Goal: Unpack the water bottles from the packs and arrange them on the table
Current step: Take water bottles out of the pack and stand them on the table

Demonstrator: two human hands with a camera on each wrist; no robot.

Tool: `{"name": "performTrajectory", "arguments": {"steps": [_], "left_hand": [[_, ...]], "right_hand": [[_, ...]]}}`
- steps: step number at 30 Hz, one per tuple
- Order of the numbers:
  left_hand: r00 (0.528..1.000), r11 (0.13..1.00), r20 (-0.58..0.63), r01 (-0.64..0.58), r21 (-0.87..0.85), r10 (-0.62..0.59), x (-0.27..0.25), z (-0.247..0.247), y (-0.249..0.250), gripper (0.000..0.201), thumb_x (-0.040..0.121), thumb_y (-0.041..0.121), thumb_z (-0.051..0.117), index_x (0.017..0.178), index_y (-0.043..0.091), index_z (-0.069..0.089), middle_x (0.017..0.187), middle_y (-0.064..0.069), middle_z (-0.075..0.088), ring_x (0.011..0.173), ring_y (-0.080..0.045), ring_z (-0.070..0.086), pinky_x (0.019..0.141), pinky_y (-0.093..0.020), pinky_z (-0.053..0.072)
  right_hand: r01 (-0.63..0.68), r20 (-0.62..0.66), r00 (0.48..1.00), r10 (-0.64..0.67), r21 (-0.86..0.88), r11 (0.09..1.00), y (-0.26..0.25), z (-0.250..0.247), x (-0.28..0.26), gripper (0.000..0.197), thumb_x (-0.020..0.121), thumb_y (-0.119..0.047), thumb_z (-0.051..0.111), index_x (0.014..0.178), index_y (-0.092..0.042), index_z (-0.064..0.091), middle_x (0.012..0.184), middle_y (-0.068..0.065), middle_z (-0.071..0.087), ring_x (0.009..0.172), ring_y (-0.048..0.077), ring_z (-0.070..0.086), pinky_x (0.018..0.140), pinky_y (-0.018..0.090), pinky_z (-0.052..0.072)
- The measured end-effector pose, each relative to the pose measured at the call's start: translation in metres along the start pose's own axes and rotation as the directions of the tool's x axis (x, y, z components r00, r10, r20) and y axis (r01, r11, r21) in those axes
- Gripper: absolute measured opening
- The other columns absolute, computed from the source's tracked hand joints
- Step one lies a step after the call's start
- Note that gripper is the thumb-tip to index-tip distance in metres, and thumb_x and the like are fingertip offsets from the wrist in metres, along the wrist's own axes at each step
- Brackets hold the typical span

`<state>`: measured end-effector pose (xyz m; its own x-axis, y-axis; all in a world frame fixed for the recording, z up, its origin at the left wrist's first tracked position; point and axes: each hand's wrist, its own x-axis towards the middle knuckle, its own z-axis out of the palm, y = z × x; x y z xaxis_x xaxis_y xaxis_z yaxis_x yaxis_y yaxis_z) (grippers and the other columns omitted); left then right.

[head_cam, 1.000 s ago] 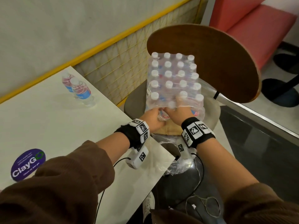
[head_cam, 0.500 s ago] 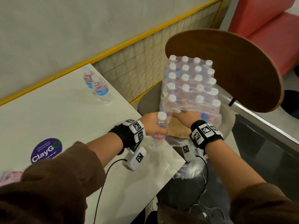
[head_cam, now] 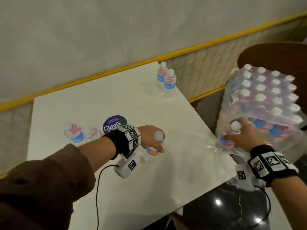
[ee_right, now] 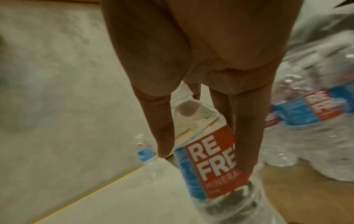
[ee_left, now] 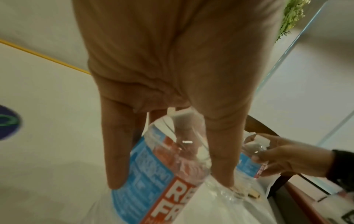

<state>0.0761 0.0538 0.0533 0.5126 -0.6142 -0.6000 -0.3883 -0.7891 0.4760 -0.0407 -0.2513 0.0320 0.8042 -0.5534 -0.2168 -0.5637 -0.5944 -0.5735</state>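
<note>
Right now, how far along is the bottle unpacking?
Early. Done: two bottles stand at the table's far corner, two more near the purple sticker. In hand: the left hand holds a bottle over the table; the right hand grips another beside the pack. Left: that pack, still mostly full.

Two bottles [head_cam: 166,81] at table [head_cam: 99,103] far corner; pack [head_cam: 265,100] right of table; two bottles [head_cam: 81,135] near left edge.

Bare counter [head_cam: 103,103] stretches between two bottles [head_cam: 166,82] at the far edge and two more [head_cam: 81,134] near the left edge. The shrink-wrapped pack [head_cam: 262,100] blocks the right side.
</note>
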Motion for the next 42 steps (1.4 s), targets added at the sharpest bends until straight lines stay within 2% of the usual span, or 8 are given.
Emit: {"name": "performTrajectory", "arguments": {"steps": [2,7,12,23,28,32,36,42], "left_hand": [[1.0,0.999,0.017,0.023,0.04,-0.024,-0.023,0.004,-0.024,0.049,0.08,0.037,0.072,0.122,0.019,0.056,0.119,0.0,0.058,0.088,-0.014,0.053,0.049,-0.008,0.042],[0.994,0.993,0.013,0.113,-0.03,-0.113,-0.075,0.015,-0.084,0.048,0.076,0.032,0.075,0.12,0.025,0.058,0.114,0.001,0.053,0.088,-0.017,0.056,0.072,-0.036,0.06],[0.973,0.971,-0.036,0.224,-0.081,-0.227,-0.125,0.017,-0.146,0.05,0.076,0.024,0.075,0.122,0.021,0.056,0.115,-0.001,0.05,0.075,-0.011,0.055,0.073,-0.035,0.058],[0.755,0.851,-0.393,0.457,-0.26,-0.525,-0.167,-0.001,-0.214,0.031,0.064,0.018,0.083,0.083,0.005,0.062,0.096,-0.017,0.064,0.086,-0.03,0.062,0.072,-0.036,0.051],[0.697,0.827,-0.464,0.537,-0.168,-0.547,-0.166,-0.011,-0.215,0.064,0.069,0.014,0.079,0.123,-0.001,0.047,0.125,-0.02,0.053,0.112,-0.035,0.054,0.087,-0.037,0.045],[0.66,0.776,-0.522,0.63,-0.007,-0.541,-0.175,-0.033,-0.172,0.056,0.084,0.01,0.059,0.132,0.0,0.033,0.133,-0.022,0.033,0.12,-0.04,0.043,0.096,-0.046,0.044],[0.773,0.865,-0.592,0.44,0.243,-0.227,-0.152,-0.054,-0.097,0.059,0.083,0.007,0.057,0.138,0.014,0.038,0.137,-0.015,0.036,0.122,-0.035,0.042,0.096,-0.046,0.044],[0.977,0.951,-0.204,0.0,0.308,0.066,-0.018,-0.023,0.03,0.039,0.09,0.019,0.053,0.129,0.022,0.051,0.132,-0.007,0.045,0.116,-0.025,0.049,0.1,-0.034,0.04]], "right_hand": [[0.099,0.092,0.991,-0.1,0.011,0.995,-0.029,0.018,-0.027,0.048,0.058,-0.028,0.084,0.093,-0.026,0.052,0.087,0.002,0.061,0.085,0.028,0.06,0.07,0.031,0.045],[0.222,0.311,0.915,-0.255,0.138,0.965,-0.105,0.091,-0.091,0.048,0.068,-0.02,0.081,0.107,-0.021,0.053,0.094,-0.002,0.06,0.086,0.018,0.055,0.065,0.02,0.041],[0.265,0.41,0.846,-0.341,0.232,0.936,-0.169,0.171,-0.133,0.054,0.072,-0.019,0.078,0.118,-0.02,0.048,0.1,0.001,0.057,0.089,0.02,0.053,0.073,0.022,0.04],[0.319,0.418,0.796,-0.439,0.326,0.89,-0.262,0.278,-0.177,0.066,0.07,-0.018,0.079,0.128,-0.021,0.046,0.119,0.014,0.055,0.11,0.03,0.053,0.088,0.028,0.04],[0.311,0.453,0.768,-0.452,0.353,0.882,-0.263,0.276,-0.177,0.077,0.074,-0.013,0.076,0.14,-0.017,0.037,0.131,0.016,0.05,0.119,0.031,0.049,0.101,0.034,0.039],[0.245,0.558,0.736,-0.384,0.309,0.919,-0.223,0.251,-0.158,0.063,0.08,-0.016,0.072,0.136,-0.016,0.043,0.132,0.012,0.051,0.111,0.023,0.053,0.098,0.031,0.043],[0.194,0.612,0.747,-0.257,0.169,0.966,-0.165,0.202,-0.116,0.046,0.082,-0.022,0.07,0.124,-0.017,0.054,0.122,0.008,0.059,0.099,0.02,0.056,0.081,0.022,0.04],[-0.034,0.538,0.843,0.008,0.038,0.999,-0.059,0.11,-0.047,0.042,0.08,-0.023,0.072,0.119,-0.013,0.059,0.104,0.007,0.059,0.089,0.02,0.055,0.083,0.035,0.051]]}}
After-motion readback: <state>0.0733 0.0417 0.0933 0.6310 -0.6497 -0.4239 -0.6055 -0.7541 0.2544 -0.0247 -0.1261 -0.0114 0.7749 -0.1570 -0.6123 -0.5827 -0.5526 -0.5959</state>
